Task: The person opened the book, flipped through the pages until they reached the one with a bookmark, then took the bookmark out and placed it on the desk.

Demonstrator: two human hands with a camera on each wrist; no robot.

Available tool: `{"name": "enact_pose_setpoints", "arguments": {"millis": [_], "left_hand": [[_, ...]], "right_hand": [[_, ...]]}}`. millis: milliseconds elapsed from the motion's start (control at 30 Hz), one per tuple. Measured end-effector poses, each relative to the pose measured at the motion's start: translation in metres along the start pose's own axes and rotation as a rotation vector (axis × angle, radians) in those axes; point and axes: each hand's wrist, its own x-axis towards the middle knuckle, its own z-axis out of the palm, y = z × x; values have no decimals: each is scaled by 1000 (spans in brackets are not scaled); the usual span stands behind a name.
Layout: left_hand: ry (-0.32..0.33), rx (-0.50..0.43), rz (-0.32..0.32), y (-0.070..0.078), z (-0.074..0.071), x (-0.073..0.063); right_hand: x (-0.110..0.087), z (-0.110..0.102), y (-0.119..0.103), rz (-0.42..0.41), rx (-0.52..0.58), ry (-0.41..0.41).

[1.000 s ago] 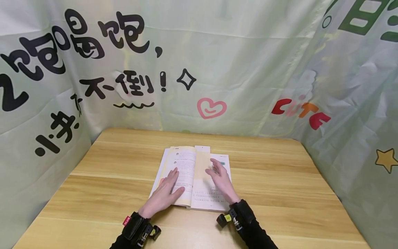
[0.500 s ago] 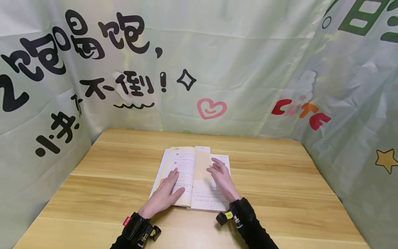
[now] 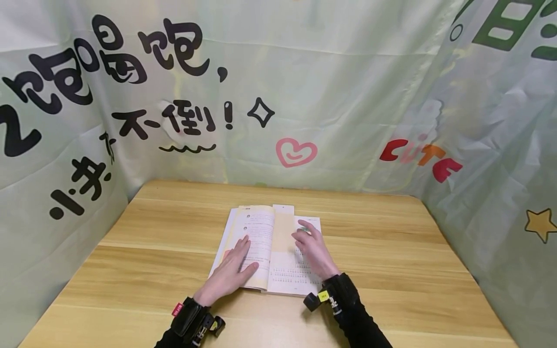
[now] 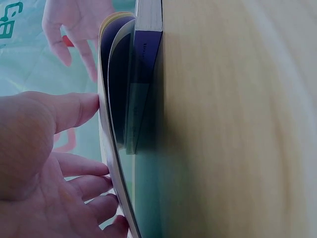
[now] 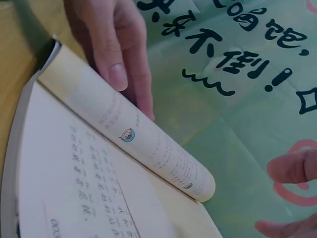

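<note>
An open book [image 3: 263,227] lies on the wooden table, its left-hand pages bowed up near the spine. On the right page, along the spine, lies a pale bookmark-like strip [image 3: 284,229] with a beige section; its top sticks out past the book. My left hand [image 3: 229,276] rests on the left page with straight fingers; its fingertips [image 4: 106,183] touch the page in the left wrist view. Above the right page hovers my right hand [image 3: 314,249], fingers loosely bent and holding nothing. Only some of its fingers [image 5: 294,168] show at the right wrist view's edge.
The wooden table [image 3: 391,256] extends around the book on all sides. Behind it and at both sides hangs a pale green printed cloth [image 3: 339,96]. Each wrist carries a black strap with a small camera [image 3: 316,300].
My right hand has drifted slightly right, away from the strip, and its fingers bend a little differently. The left hand, book and strip have stayed put.
</note>
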Motion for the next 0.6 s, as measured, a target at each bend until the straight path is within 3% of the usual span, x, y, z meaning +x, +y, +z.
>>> {"name": "enact_pose_setpoints", "arguments": {"millis": [333, 600], "left_hand": [[-7, -4, -6, 0, 0, 1], [-7, -4, -4, 1, 0, 0]], "right_hand": [[7, -2, -5, 67, 121, 71], [14, -1, -5, 54, -44, 32]]}}
